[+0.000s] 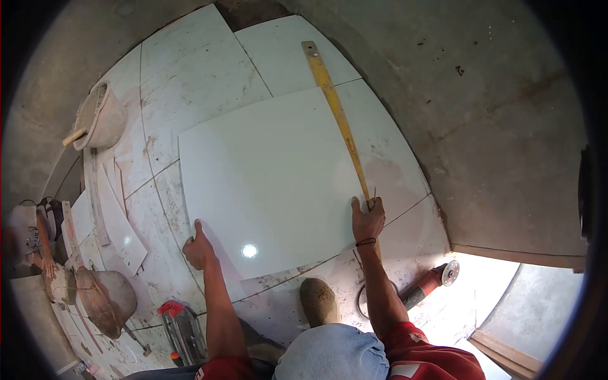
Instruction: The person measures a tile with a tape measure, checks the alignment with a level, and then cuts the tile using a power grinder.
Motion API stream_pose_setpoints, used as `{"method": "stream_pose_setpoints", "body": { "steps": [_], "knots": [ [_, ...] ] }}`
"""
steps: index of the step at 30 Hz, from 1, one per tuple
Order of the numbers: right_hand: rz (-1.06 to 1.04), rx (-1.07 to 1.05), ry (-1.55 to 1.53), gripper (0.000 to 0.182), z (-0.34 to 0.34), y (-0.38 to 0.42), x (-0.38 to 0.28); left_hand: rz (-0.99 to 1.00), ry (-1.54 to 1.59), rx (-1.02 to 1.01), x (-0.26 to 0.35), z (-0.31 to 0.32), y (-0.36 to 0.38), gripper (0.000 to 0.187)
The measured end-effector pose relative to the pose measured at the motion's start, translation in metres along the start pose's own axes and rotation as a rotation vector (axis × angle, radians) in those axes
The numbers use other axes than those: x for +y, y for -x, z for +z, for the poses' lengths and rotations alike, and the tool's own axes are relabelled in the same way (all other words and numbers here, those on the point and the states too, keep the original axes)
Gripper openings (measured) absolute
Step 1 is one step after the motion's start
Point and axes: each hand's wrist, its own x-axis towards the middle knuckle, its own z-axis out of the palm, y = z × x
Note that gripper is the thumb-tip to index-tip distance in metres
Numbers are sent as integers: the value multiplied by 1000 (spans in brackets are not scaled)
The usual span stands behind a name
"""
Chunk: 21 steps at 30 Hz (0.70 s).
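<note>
We are gripping a white tile point(272, 177) by its left edge with our left hand point(201, 246); our right hand point(368, 220) is holding a thin stick point(374, 192) and touching the tile's right edge beside a yellow ruler point(342, 120). The tile is lying over the tiled floor point(202, 69), and a grinder point(425, 285) is resting past its near right corner.

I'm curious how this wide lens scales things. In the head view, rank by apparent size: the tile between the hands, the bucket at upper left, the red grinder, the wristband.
1. Tile
2. Bucket
3. Red grinder
4. Wristband
Apparent size only: the bucket looks farther away than the grinder.
</note>
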Motion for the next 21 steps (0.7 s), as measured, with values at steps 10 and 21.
{"method": "stream_pose_setpoints", "body": {
  "steps": [10,21],
  "knots": [
    [-14,80,1,50,-6,-33,32,3,33,-136,46,9,46,78],
    [-119,-197,-121,59,0,-69,33,49,128,-47,23,30,31,67]
  ]
}}
